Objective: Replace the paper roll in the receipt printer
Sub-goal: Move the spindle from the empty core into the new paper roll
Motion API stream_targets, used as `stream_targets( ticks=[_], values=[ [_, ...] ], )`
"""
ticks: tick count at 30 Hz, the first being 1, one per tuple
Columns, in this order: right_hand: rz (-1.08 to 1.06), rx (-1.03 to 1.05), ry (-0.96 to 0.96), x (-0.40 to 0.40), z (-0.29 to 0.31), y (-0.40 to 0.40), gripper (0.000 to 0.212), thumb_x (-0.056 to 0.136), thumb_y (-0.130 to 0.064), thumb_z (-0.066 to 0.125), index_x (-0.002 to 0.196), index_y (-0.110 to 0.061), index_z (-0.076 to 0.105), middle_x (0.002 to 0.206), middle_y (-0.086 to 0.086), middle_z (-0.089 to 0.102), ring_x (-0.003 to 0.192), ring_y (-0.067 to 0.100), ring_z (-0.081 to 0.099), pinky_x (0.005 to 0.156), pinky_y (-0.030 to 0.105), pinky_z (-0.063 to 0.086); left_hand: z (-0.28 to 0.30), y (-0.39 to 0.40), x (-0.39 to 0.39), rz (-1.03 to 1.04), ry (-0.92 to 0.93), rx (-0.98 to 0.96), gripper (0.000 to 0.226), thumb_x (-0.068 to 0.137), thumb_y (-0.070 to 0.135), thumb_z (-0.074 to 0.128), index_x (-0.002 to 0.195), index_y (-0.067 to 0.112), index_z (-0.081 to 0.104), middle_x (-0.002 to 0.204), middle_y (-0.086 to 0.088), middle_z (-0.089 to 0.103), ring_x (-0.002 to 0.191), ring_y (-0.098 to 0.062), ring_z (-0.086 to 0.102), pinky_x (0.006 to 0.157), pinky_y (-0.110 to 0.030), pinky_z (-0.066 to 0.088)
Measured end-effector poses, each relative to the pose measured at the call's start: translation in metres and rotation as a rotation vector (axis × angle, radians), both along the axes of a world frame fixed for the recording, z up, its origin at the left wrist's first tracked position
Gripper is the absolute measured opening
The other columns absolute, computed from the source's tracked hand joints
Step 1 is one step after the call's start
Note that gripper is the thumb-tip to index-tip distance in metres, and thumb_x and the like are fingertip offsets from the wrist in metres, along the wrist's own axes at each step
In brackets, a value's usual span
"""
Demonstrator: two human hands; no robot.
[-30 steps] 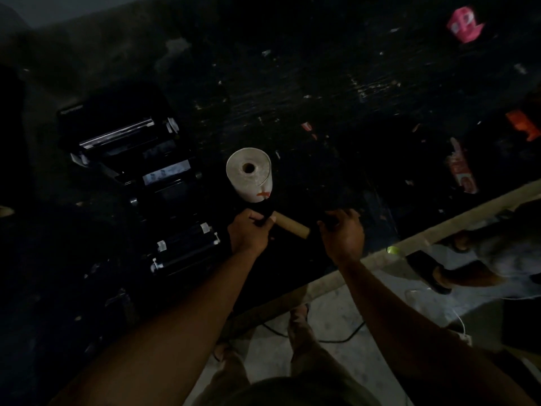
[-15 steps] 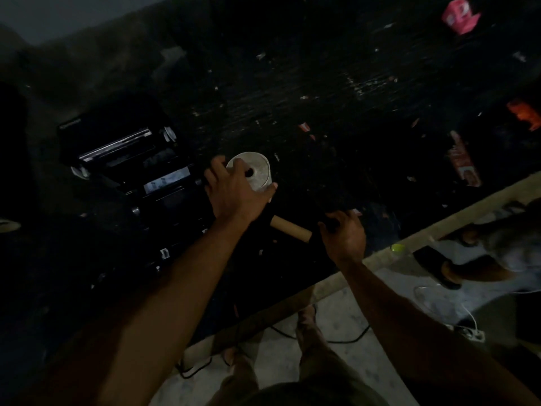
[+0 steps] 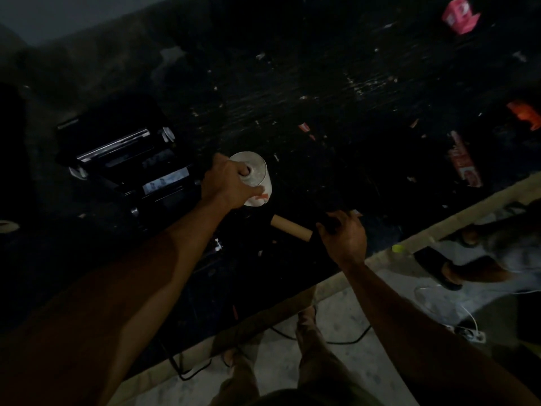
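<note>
A white paper roll (image 3: pixel 257 174) stands on end on the dark table, a red mark on its lower side. My left hand (image 3: pixel 229 184) is closed around its left side and top. Left of it sits the black receipt printer (image 3: pixel 126 159) with its lid open. A brown cardboard core (image 3: pixel 289 227) lies on the table between my hands. My right hand (image 3: pixel 344 237) rests at the core's right end, fingers curled on something dark that I cannot make out.
The dark table (image 3: pixel 322 112) is littered with small scraps; a pink packet (image 3: pixel 459 16), an orange item (image 3: pixel 525 114) and a red-white wrapper (image 3: pixel 464 161) lie at the right. Its pale front edge (image 3: pixel 415 238) runs diagonally. Cables and someone's sandalled foot (image 3: pixel 456 271) are on the floor.
My left hand left the cardboard core, moved up to the paper roll and closed around it. My right hand has stayed at the core's right end.
</note>
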State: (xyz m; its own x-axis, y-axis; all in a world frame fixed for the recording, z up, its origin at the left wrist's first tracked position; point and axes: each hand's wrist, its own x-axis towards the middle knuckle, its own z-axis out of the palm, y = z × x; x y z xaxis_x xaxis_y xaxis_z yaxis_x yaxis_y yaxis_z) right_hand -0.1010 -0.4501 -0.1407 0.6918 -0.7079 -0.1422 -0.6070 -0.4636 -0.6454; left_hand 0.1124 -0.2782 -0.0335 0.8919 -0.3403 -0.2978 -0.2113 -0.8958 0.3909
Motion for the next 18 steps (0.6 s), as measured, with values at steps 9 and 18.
stream_targets(
  ticks=[9,18],
  values=[
    [0.122,0.013,-0.352,0.037,0.091,0.035,0.03,0.086,-0.039,0.071,0.108,-0.019,0.069,0.103,-0.003,0.061,0.087,0.012,0.063,0.072,0.032,0.055,0.018,0.038,-0.008,0.394,0.252,-0.538,0.047,0.048,0.061,0.091,0.08,0.028,0.079,0.101,0.005,0.077,0.097,-0.02,0.074,0.09,-0.047,0.062],
    [0.43,0.026,-0.283,0.072,0.142,0.077,0.02,0.081,-0.035,0.075,0.095,-0.021,0.072,0.104,-0.002,0.064,0.1,0.012,0.059,0.087,0.033,0.053,0.029,0.074,-0.065,0.564,0.293,-0.713,0.053,0.048,0.062,0.093,0.086,0.028,0.081,0.099,0.008,0.079,0.096,-0.015,0.075,0.09,-0.046,0.063]
  ],
)
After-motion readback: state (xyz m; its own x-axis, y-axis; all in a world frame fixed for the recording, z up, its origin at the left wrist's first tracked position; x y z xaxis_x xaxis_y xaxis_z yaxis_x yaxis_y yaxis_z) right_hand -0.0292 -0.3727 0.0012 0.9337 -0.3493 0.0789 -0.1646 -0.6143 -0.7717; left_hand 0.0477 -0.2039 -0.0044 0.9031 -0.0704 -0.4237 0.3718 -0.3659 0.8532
